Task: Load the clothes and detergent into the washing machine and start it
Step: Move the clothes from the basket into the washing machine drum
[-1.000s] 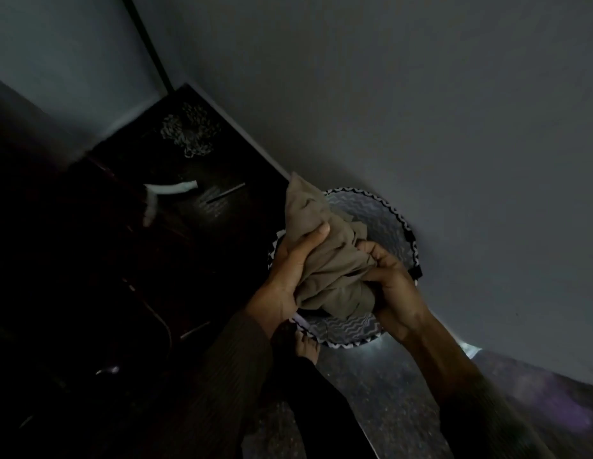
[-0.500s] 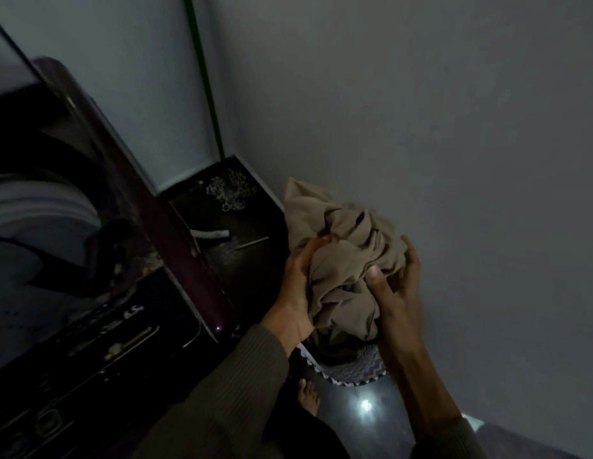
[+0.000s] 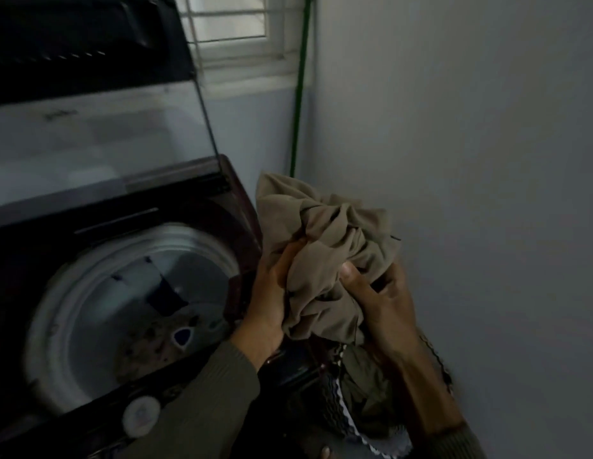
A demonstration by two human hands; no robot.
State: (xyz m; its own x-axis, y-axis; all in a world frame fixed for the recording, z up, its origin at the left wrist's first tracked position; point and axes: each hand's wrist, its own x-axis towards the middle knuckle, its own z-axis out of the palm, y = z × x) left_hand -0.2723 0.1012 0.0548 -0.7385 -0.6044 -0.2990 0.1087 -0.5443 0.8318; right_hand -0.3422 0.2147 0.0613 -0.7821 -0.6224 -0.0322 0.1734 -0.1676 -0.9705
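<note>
Held aloft: khaki garment bundle (image 3: 325,246), just right of open washer drum (image 3: 132,293), above laundry basket (image 3: 331,395). Left hand (image 3: 268,303) and right hand (image 3: 387,309) grip opposite sides, fingers (image 3: 354,279) curled into folds. Judged soft, light, floppy; support bunched middle, not trailing edges.

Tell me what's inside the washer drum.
The drum shows its pale wall, a mottled floor and a dark patch too blurred to identify. Its near side is hidden by the front rim. The tan clothes are outside it, gripped by the left hand and right hand.
</note>
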